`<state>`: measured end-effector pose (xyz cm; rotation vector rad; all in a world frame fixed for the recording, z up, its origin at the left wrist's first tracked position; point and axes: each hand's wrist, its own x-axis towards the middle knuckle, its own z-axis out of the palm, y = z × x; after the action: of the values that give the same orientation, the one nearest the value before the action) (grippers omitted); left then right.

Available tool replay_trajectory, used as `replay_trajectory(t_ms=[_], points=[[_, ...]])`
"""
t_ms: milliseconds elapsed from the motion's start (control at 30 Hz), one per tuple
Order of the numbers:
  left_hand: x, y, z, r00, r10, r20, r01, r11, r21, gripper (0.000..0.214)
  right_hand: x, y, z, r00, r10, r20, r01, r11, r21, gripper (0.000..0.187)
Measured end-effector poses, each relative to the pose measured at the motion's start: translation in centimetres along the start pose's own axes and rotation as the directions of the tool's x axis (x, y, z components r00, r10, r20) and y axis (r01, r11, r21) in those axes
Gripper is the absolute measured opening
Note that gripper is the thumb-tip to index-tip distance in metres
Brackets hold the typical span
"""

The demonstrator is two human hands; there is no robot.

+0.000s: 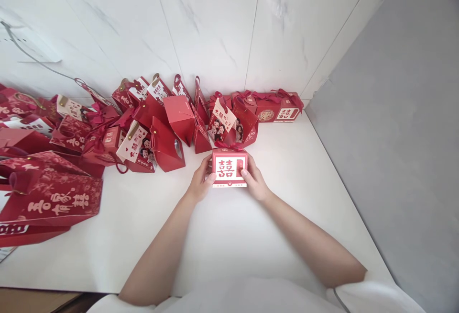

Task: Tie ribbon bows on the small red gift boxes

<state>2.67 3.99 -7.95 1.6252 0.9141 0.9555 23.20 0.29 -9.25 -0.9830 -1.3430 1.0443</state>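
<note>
Between both hands is a small red gift box with a white front panel, red characters and a ribbon bow on top. My left hand grips its left side, the thumb on the front corner. On the right side, my right hand holds it with the thumb on the front face. The fingers behind the box are partly hidden. Just behind stands a red gift box with a cream flap showing cartoon figures. Whether the held box rests on the white table I cannot tell.
Several red gift boxes with ribbon handles crowd the left, such as a large patterned one. A row of ribboned boxes lines the tiled wall at the back. A grey panel borders the table's right edge. A cable hangs at upper left.
</note>
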Motion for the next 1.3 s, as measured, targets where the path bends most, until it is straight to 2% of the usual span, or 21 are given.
replay_trajectory(t_ms=[200,900,1067,1167,1233,1300], points=[[0.0,0.0,0.0,1.0,0.015,0.005,-0.015,1.0,0.022,0.072,0.0,0.0,0.0,1.0,0.0,0.003,0.0,0.999,0.046,0.059],[-0.1,0.2,0.0,1.0,0.001,-0.009,-0.001,1.0,0.017,0.073,0.1,-0.1,-0.1,1.0,-0.002,-0.003,0.002,1.0,-0.025,0.062],[-0.1,0.1,0.0,1.0,-0.018,-0.014,0.018,1.0,-0.002,0.073,0.0,-0.3,-0.1,1.0,-0.01,0.01,0.01,1.0,0.002,0.063],[-0.2,-0.5,0.2,0.995,-0.087,-0.048,0.077,0.982,-0.172,0.068,-0.1,-0.7,-0.2,0.998,-0.019,0.055,0.017,0.999,0.045,0.069],[-0.3,-0.7,0.4,0.977,-0.186,-0.107,0.133,0.916,-0.379,0.064,-0.1,-0.9,-0.3,0.996,-0.012,0.087,0.007,0.998,0.057,0.073],[-0.4,-0.7,0.5,0.946,-0.271,-0.178,0.134,0.826,-0.548,0.062,-0.1,-0.9,-0.3,0.995,-0.002,0.101,-0.004,0.998,0.063,0.075]])
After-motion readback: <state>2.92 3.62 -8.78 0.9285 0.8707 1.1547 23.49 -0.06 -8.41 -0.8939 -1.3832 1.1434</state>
